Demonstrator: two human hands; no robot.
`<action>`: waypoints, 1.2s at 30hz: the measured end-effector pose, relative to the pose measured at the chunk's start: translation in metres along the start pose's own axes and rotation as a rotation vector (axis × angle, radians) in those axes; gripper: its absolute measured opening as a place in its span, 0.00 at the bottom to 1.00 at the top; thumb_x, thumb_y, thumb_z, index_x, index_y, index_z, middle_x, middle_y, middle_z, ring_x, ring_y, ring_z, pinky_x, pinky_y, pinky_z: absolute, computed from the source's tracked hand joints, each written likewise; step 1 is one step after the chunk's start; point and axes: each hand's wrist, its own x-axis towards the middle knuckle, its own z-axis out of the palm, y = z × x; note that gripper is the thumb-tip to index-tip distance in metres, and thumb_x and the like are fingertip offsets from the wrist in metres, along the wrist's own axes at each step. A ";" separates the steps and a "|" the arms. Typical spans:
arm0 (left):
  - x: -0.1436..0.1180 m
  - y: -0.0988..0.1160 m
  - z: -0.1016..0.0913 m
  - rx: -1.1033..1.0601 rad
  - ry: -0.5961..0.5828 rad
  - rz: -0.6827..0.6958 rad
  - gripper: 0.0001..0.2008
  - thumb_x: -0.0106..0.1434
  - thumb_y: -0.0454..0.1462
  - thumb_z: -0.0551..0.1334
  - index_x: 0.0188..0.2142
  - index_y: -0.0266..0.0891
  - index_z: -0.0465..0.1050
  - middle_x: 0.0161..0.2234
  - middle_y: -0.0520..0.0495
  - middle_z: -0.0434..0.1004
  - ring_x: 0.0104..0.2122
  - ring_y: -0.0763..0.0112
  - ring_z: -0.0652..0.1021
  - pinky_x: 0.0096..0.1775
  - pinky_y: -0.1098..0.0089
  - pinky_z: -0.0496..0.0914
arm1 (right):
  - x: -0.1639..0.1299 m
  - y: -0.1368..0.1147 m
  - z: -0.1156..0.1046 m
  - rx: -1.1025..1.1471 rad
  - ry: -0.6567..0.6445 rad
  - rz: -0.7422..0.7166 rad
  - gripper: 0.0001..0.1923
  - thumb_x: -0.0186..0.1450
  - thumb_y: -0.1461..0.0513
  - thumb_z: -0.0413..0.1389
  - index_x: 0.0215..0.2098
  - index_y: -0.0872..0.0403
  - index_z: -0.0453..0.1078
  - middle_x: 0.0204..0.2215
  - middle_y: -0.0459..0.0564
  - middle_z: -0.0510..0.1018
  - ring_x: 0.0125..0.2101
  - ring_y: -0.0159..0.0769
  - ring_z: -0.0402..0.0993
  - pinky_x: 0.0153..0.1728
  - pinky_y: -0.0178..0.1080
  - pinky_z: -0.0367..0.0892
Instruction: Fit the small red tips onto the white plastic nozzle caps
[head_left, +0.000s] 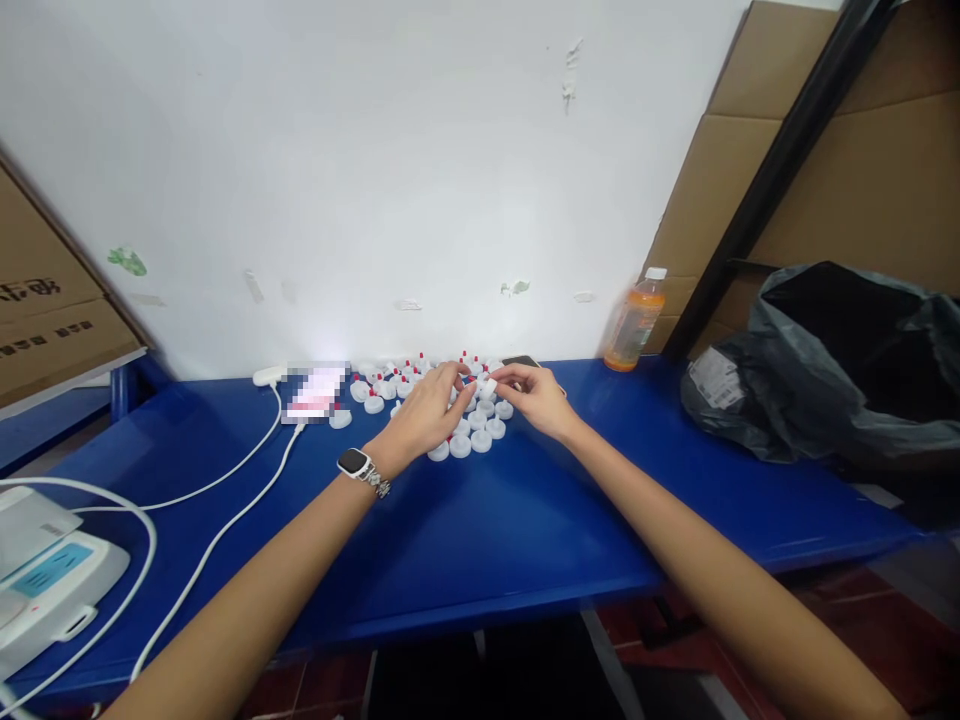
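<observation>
A small white cap (487, 388) is pinched between both hands, left hand (429, 405) and right hand (538, 398), near the desk's (525, 520) far edge; it seems to be fitted together, and careful alignment is needed next.

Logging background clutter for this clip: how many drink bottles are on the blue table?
1. An orange drink bottle with a white cap stands upright at the back of the blue table, against the wall, right of the hands. The black bag could hide others.

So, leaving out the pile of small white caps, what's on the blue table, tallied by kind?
Orange drink bottle: 1
Black plastic bag: 1
Phone: 1
White cables: 2
White device: 1
Total: 6
</observation>
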 end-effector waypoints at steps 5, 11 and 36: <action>-0.009 0.002 -0.002 -0.101 -0.026 0.002 0.16 0.75 0.46 0.45 0.34 0.41 0.61 0.30 0.50 0.68 0.31 0.69 0.70 0.36 0.66 0.64 | -0.009 -0.016 0.018 0.303 -0.086 0.060 0.19 0.59 0.49 0.63 0.41 0.54 0.77 0.31 0.50 0.81 0.34 0.38 0.77 0.39 0.41 0.70; -0.022 -0.006 -0.006 -0.126 0.048 -0.006 0.18 0.75 0.45 0.45 0.29 0.41 0.56 0.29 0.51 0.66 0.29 0.70 0.68 0.35 0.67 0.61 | -0.017 -0.033 0.040 0.412 -0.158 0.084 0.20 0.60 0.51 0.64 0.46 0.51 0.72 0.29 0.46 0.78 0.31 0.36 0.76 0.37 0.40 0.70; -0.030 0.009 -0.010 -0.271 0.035 -0.040 0.17 0.75 0.46 0.44 0.32 0.41 0.57 0.29 0.51 0.62 0.30 0.70 0.65 0.35 0.67 0.61 | -0.026 -0.049 0.044 0.102 -0.071 0.003 0.23 0.67 0.44 0.52 0.27 0.52 0.67 0.21 0.47 0.72 0.24 0.34 0.66 0.29 0.38 0.64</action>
